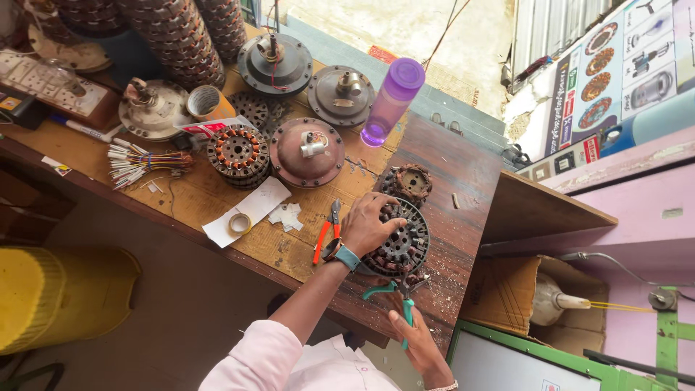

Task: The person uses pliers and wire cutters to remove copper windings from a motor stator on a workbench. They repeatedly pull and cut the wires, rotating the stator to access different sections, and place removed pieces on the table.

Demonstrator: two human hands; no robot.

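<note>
you were mid-way stripping the fan stator [402, 239] at the surface's [449, 174] near edge: left hand [369, 223] clamped on its top, right hand [414, 340] grasping green-handled cutters [394, 293] at its rim. next, i judge, needed a steady snip.

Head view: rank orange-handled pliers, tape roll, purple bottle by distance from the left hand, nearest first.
From the left hand on the stator:
1. Orange-handled pliers, right beside the wrist.
2. Tape roll, farther along the bench on white paper.
3. Purple bottle, at the bench's far edge.

Colourful illustrated poster [615, 80] upper right; cardboard box [507, 293] below bench
</note>
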